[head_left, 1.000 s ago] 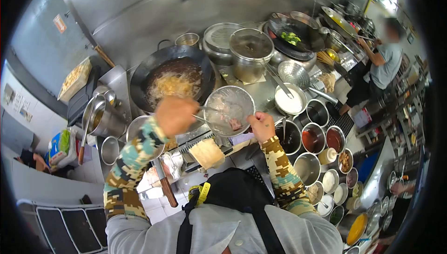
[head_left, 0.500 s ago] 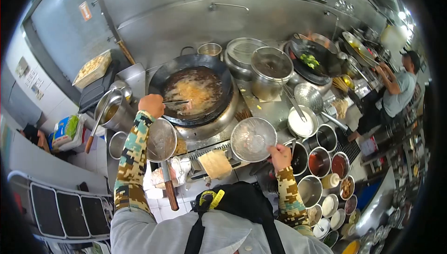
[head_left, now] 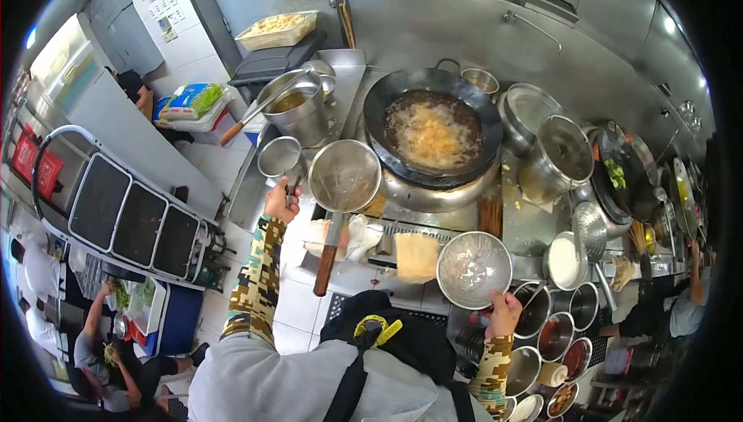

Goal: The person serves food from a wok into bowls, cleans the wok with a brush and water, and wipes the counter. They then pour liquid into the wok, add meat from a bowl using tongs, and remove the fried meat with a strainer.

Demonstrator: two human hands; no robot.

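My left hand (head_left: pixel 280 201) is closed round slim metal tongs (head_left: pixel 291 184), just in front of a small steel pot (head_left: pixel 280 156) at the counter's left end. The tongs point toward that pot. My right hand (head_left: pixel 506 314) grips the rim of a steel bowl (head_left: pixel 474 269), whose inside shows wet pale streaks. Ahead, a large black wok (head_left: pixel 379 112) holds dark oil, with golden food (head_left: pixel 435 132) frying in bubbles at its middle. Between my left hand and the wok rests a round wire strainer (head_left: pixel 345 174), its wooden handle (head_left: pixel 325 269) toward me.
A tall steel pot (head_left: pixel 298 116) with a ladle stands left of the wok. On the right are a lidded pot (head_left: pixel 532 109), a deep pot (head_left: pixel 542 178), a white-filled container (head_left: pixel 567 259) and several sauce tins (head_left: pixel 556 335). Other people work at the far left and right.
My left hand has drawn the tongs out of the oil and moved left to the small pot. My view has turned left. The right hand still holds the bowl.
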